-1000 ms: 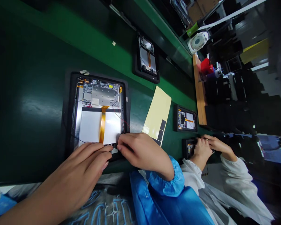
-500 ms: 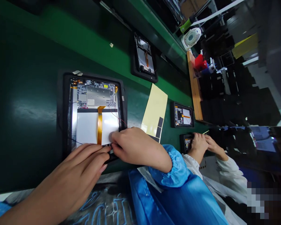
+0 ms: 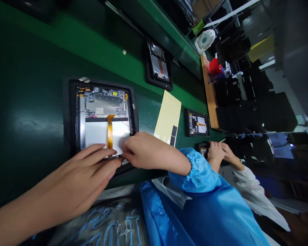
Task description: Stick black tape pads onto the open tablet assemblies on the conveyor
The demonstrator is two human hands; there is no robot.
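Observation:
An opened tablet lies in a black frame in front of me, its circuit board, white battery and orange ribbon cable exposed. My left hand rests across the tablet's lower edge with its fingers stretched out and apart. Close beside it, my right hand is closed, fingers bent and pressed together at the lower right corner of the tablet. Whatever those fingertips pinch is hidden. Thin red wires run from the board toward my right hand.
A pale yellow sheet with black pieces lies right of the tablet. Other opened tablets stand at the back and right. A co-worker's hands work at the far right. A small white fan stands behind.
My left hand's fingers have spread and reach farther over the battery. My right hand has shifted slightly upward, still closed at the corner. The view has moved a little.

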